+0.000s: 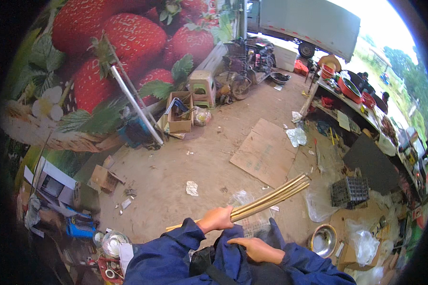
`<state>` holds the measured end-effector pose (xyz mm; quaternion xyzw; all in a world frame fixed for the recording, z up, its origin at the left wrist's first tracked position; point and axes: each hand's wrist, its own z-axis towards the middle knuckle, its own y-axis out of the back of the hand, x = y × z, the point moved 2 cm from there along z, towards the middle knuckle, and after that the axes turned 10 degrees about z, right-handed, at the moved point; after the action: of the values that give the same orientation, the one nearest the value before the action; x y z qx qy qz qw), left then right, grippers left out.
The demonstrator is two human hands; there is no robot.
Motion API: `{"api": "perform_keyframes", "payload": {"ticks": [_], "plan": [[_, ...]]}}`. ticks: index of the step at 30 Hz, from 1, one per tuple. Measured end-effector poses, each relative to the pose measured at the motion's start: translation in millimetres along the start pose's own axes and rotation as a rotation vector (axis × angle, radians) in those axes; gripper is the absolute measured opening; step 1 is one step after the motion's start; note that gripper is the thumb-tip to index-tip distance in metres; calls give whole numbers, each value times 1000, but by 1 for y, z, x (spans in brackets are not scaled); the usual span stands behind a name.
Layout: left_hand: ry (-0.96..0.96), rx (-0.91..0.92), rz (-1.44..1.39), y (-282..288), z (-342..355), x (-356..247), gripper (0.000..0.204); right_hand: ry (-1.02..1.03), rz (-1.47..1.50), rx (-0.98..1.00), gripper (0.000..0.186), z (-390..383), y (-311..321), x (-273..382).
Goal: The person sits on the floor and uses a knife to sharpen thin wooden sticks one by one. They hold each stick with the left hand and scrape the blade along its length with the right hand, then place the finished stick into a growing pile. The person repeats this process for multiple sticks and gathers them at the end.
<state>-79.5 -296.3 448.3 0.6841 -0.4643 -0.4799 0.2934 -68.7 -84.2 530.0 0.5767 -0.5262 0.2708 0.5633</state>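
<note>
My left hand (216, 219) is closed round a bundle of long, thin, pale wooden sticks (271, 197). The bundle slants up to the right, its longer part past my thumb side, and a short end shows by my left cuff. My right hand (257, 250) is held low in front of my body, close to the dark blue cloth of my clothes (230, 259). Its fingers look curled, with one digit pointing left; what they hold, if anything, is hidden.
A flattened cardboard sheet (264, 152) lies ahead on the dirt floor. To the right are a black crate (349, 191), a metal bowl (323, 240) and a cluttered bench (361, 108). At left stand a cardboard box (179, 124), a plastic stool (202, 89) and leaning metal poles (137, 104).
</note>
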Motion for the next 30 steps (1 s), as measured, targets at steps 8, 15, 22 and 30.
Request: {"api": "perform_keyframes", "payload": {"ticks": [8,15,22,30], "plan": [[29,-2,-104,7,75,1,44,114,115,126,38,86,61,-5],[-32,122,58,47,147,72,39,100,348,270,41,196,177,-60],[405,155,-75,143,193,97,39,178,371,246,45,305,340,-73],[943,-33,-260,218,204,155,42,57,466,294,43,442,444,-90]]}}
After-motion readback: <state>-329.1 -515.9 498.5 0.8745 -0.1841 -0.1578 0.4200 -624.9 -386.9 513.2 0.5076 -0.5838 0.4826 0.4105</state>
